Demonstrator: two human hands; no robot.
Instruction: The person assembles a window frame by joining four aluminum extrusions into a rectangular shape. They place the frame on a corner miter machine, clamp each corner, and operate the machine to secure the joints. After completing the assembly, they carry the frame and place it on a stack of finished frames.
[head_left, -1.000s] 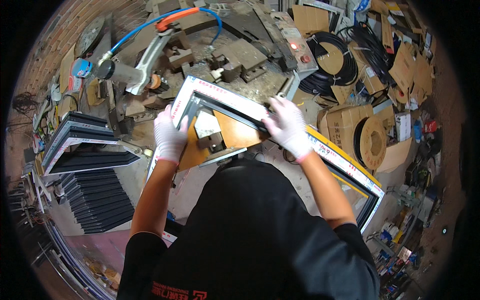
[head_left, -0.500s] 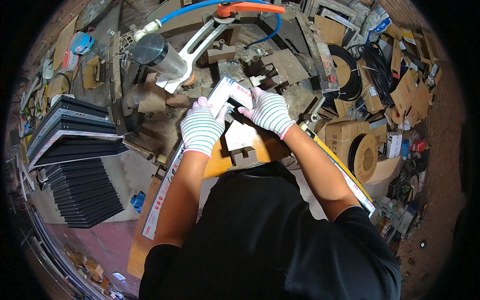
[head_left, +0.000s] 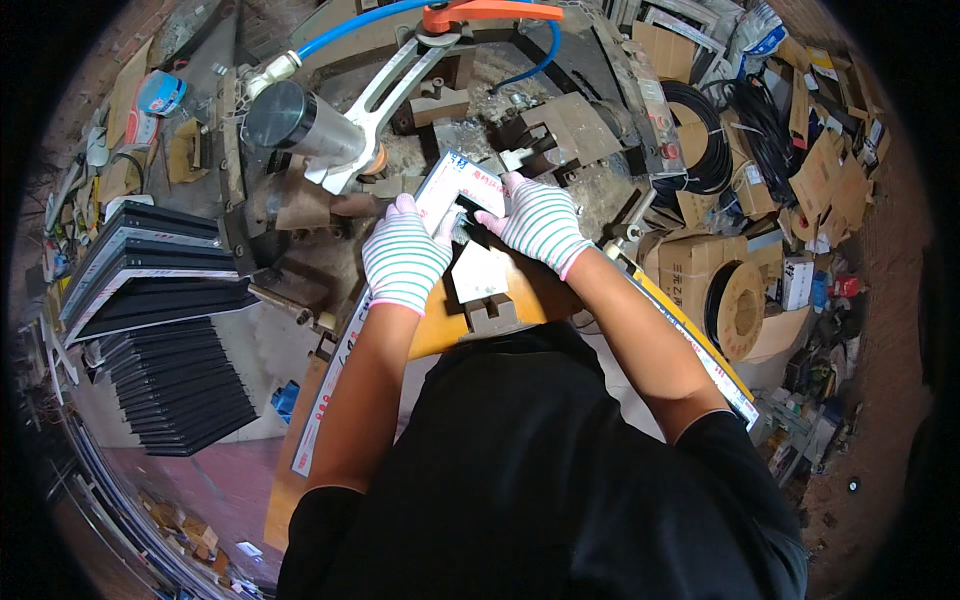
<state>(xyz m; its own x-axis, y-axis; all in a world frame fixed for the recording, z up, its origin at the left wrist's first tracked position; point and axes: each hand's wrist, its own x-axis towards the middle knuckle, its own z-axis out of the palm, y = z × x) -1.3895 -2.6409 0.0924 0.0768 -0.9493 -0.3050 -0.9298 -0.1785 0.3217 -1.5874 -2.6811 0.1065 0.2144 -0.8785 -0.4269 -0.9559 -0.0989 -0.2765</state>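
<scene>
Two long profiles wrapped in white printed film meet at a corner [head_left: 452, 180] on a worn metal machine in front of me. My left hand [head_left: 405, 258], in a white glove with green stripes, is closed on the left profile [head_left: 322, 425], just beside the corner. On the other side, my right hand [head_left: 542, 225], gloved the same way, grips the right profile [head_left: 728, 384], its thumb at the inner angle. Dark material shows inside the corner between my thumbs. Just below it, nearer me, is a pale pointed metal block [head_left: 481, 272]. My fingertips are partly hidden behind the profiles.
A metal cylinder [head_left: 310, 122] on a slotted arm stands above left, with an orange handle [head_left: 490, 14] and blue hose [head_left: 365, 22]. Black frames [head_left: 180, 385] are stacked at left. At right are a cable spool [head_left: 740, 312], cardboard boxes [head_left: 692, 272] and coiled black tubing [head_left: 700, 140].
The view has shifted slightly. Both hands keep their hold at the corner, and the profiles stay in place on the machine.
</scene>
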